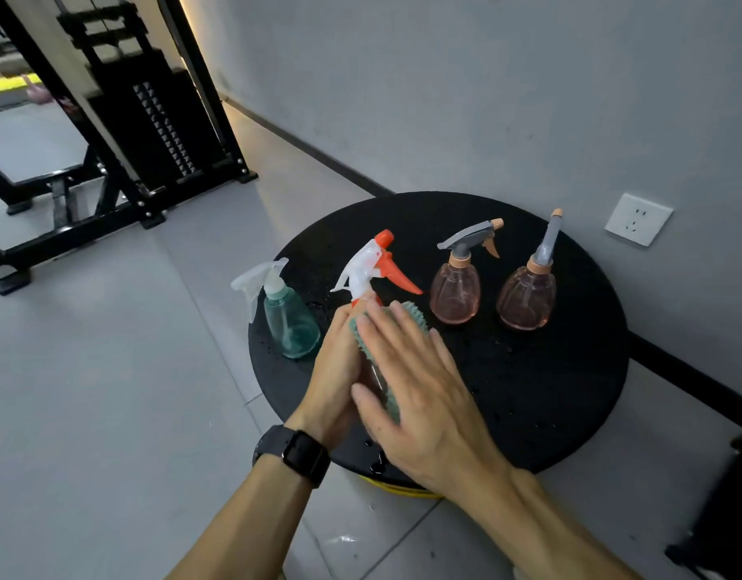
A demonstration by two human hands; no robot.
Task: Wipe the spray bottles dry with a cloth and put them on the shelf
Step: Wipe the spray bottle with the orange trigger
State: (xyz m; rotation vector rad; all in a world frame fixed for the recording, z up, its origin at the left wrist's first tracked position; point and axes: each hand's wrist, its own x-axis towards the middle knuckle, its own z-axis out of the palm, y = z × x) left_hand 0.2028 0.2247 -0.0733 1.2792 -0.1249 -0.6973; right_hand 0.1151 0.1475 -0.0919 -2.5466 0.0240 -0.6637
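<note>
Nearest the lens, both forearms reach in over the near edge of a round black tabletop [549, 391], which is beaded with water drops. Going left to right, the left hand [340, 370], a black smartwatch [296, 454] on its wrist, cups the clear body of the orange-and-white spray bottle [375, 261] from the left, its fingers mostly hidden behind the bottle. The right hand [415, 378] lies flat, fingers straight, pressing a green nubby cloth [392, 328] against the bottle's right side, so the wiping of this one looks under way rather than finished. Left of the hands, a teal spray bottle [291, 324] with a clear trigger stands near the table's left edge. Right of the hands, two pink bottles stand apart from each other: the nearer pink spray bottle [455, 295] with its grey trigger in profile, and the farther pink spray bottle [526, 299] beside the wall. Whether any of these three are already dry cannot be told. All four bottles are on the table, and no shelf is in view, so I judge the shelving wholly undone and the task at an early stage.
</note>
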